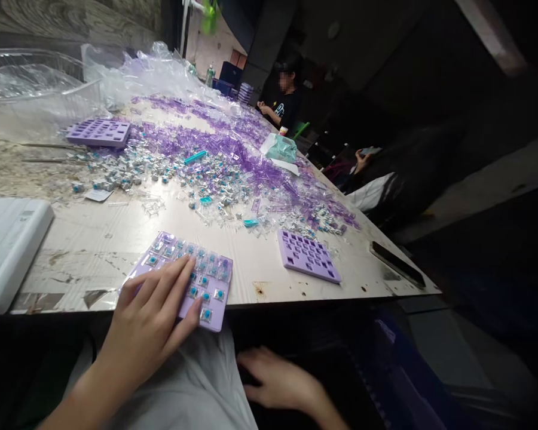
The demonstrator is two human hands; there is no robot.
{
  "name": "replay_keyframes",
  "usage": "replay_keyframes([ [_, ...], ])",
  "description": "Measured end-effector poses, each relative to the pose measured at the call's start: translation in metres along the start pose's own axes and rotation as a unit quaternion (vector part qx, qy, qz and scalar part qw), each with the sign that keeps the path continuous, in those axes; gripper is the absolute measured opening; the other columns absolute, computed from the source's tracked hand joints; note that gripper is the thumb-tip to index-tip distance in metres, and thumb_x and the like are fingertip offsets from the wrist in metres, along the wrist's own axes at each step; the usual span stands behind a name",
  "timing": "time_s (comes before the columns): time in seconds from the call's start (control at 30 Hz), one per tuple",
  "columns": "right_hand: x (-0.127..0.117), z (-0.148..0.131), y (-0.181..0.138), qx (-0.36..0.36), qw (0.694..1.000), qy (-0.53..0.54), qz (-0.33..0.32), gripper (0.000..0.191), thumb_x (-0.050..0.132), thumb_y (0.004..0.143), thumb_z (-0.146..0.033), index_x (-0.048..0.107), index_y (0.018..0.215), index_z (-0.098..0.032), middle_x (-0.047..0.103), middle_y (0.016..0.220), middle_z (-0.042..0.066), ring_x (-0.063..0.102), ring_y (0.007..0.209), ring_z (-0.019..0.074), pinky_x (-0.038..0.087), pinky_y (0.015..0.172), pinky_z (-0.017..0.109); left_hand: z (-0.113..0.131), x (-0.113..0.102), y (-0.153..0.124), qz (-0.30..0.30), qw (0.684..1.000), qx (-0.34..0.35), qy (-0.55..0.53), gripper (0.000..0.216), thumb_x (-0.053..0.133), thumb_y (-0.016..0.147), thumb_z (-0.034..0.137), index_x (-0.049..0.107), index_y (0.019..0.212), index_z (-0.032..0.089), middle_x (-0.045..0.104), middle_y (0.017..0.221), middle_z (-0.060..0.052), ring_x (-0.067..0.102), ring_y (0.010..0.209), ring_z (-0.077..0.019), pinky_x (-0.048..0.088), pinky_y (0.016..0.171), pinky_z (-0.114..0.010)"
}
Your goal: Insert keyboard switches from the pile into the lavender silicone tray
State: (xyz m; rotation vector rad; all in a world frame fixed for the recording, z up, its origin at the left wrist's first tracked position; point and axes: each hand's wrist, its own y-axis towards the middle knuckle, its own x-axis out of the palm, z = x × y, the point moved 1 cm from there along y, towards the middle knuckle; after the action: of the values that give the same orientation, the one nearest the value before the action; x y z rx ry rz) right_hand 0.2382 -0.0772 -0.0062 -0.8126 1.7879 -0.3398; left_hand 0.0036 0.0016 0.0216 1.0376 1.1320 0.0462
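Observation:
My left hand lies flat with fingers spread on a purple tray filled with blue-topped switches, at the table's near edge. The tray overhangs the edge a little. My right hand is below the table edge, down by my lap, blurred; its fingers look loosely stretched and nothing shows in them. An empty purple tray lies on the table to the right of the filled one.
A large heap of purple and clear plastic parts and loose switches covers the table's middle. Another purple tray sits far left, a white box at near left, a dark phone at the right edge. Other people sit beyond the table.

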Motion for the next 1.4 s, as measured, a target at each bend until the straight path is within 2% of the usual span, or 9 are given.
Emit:
replay_keyframes([
  [0.07, -0.039, -0.002, -0.015, -0.023, 0.999, 0.020, 0.037, 0.024, 0.058, 0.091, -0.028, 0.059, 0.113, -0.020, 0.068, 0.109, 0.006, 0.062, 0.105, 0.0193, 0.049, 0.095, 0.034, 0.004, -0.003, -0.005, -0.007, 1.000, 0.005, 0.001, 0.047, 0.045, 0.096, 0.032, 0.048, 0.135, 0.005, 0.062, 0.129, -0.015, 0.061, 0.103, -0.0249, 0.036, 0.083, -0.039],
  [0.17, -0.109, -0.012, -0.020, -0.166, 0.968, 0.088, 0.165, 0.021, 0.048, 0.096, -0.032, 0.058, 0.110, -0.020, 0.069, 0.100, 0.004, 0.064, 0.090, 0.0153, 0.050, 0.082, 0.027, 0.012, -0.009, -0.014, -0.027, 1.000, 0.009, 0.013, 0.044, 0.035, 0.099, 0.032, 0.052, 0.132, 0.008, 0.061, 0.131, -0.015, 0.057, 0.111, -0.0268, 0.035, 0.086, -0.041],
  [0.27, -0.169, -0.016, 0.014, -0.176, 0.909, -0.052, 0.374, 0.020, 0.042, 0.097, -0.028, 0.060, 0.098, -0.019, 0.067, 0.098, 0.008, 0.062, 0.093, 0.0195, 0.045, 0.084, 0.032, 0.015, -0.014, -0.018, -0.065, 0.998, 0.020, 0.013, 0.044, 0.022, 0.101, 0.025, 0.061, 0.120, 0.025, 0.059, 0.135, -0.009, 0.051, 0.123, -0.0287, 0.034, 0.090, -0.045],
  [0.33, -0.198, -0.013, 0.050, -0.140, 0.897, -0.119, 0.402, 0.018, 0.041, 0.095, -0.021, 0.059, 0.097, -0.017, 0.065, 0.104, 0.012, 0.059, 0.096, 0.0221, 0.043, 0.082, 0.034, 0.010, -0.019, -0.016, -0.079, 0.996, 0.033, 0.016, 0.040, 0.025, 0.101, 0.028, 0.060, 0.121, 0.028, 0.058, 0.136, -0.006, 0.049, 0.125, -0.0286, 0.033, 0.092, -0.046],
  [0.43, -0.225, -0.008, 0.098, -0.157, 0.902, -0.125, 0.381, 0.017, 0.045, 0.088, -0.010, 0.060, 0.088, -0.018, 0.066, 0.092, 0.007, 0.059, 0.085, 0.0193, 0.042, 0.074, 0.030, -0.004, -0.025, -0.009, -0.084, 0.995, 0.050, 0.015, 0.044, 0.036, 0.099, 0.037, 0.048, 0.136, 0.016, 0.057, 0.136, -0.010, 0.046, 0.127, -0.0262, 0.034, 0.099, -0.040],
  [0.6, -0.234, -0.015, 0.132, -0.186, 0.880, -0.129, 0.417, 0.020, 0.042, 0.089, -0.010, 0.060, 0.091, -0.018, 0.066, 0.098, 0.008, 0.058, 0.093, 0.0206, 0.040, 0.080, 0.031, -0.016, -0.026, -0.003, -0.077, 0.992, 0.102, 0.024, 0.052, 0.046, 0.096, 0.040, 0.045, 0.138, 0.011, 0.055, 0.139, -0.008, 0.043, 0.132, -0.0246, 0.034, 0.106, -0.037],
  [0.87, -0.228, 0.000, 0.137, -0.161, 0.851, -0.113, 0.486, 0.019, 0.045, 0.090, -0.010, 0.063, 0.093, -0.017, 0.067, 0.098, 0.008, 0.060, 0.094, 0.0207, 0.042, 0.087, 0.036, -0.014, -0.019, -0.002, -0.020, 0.994, 0.103, 0.033, 0.042, 0.050, 0.094, 0.032, 0.054, 0.130, 0.012, 0.065, 0.127, -0.005, 0.058, 0.118, -0.0224, 0.041, 0.100, -0.037],
  [1.13, -0.266, 0.069, 0.108, 0.018, 0.810, -0.028, 0.585, 0.022, 0.054, 0.095, -0.032, 0.062, 0.106, -0.015, 0.065, 0.109, 0.006, 0.062, 0.103, 0.0198, 0.049, 0.092, 0.043, -0.011, 0.000, 0.006, -0.005, 0.997, 0.050, 0.061, 0.041, 0.048, 0.095, 0.030, 0.052, 0.132, 0.014, 0.064, 0.127, -0.009, 0.059, 0.115, -0.0260, 0.042, 0.096, -0.040],
  [1.4, -0.270, 0.139, 0.106, 0.178, 0.831, 0.022, 0.526, 0.029, 0.057, 0.093, -0.035, 0.060, 0.116, -0.017, 0.062, 0.119, 0.008, 0.062, 0.103, 0.0204, 0.053, 0.088, 0.042, -0.039, -0.005, 0.009, -0.063, 0.986, -0.057, -0.147, 0.041, 0.041, 0.098, 0.035, 0.042, 0.138, 0.028, 0.052, 0.136, -0.004, 0.053, 0.123, -0.0194, 0.044, 0.104, -0.032],
])
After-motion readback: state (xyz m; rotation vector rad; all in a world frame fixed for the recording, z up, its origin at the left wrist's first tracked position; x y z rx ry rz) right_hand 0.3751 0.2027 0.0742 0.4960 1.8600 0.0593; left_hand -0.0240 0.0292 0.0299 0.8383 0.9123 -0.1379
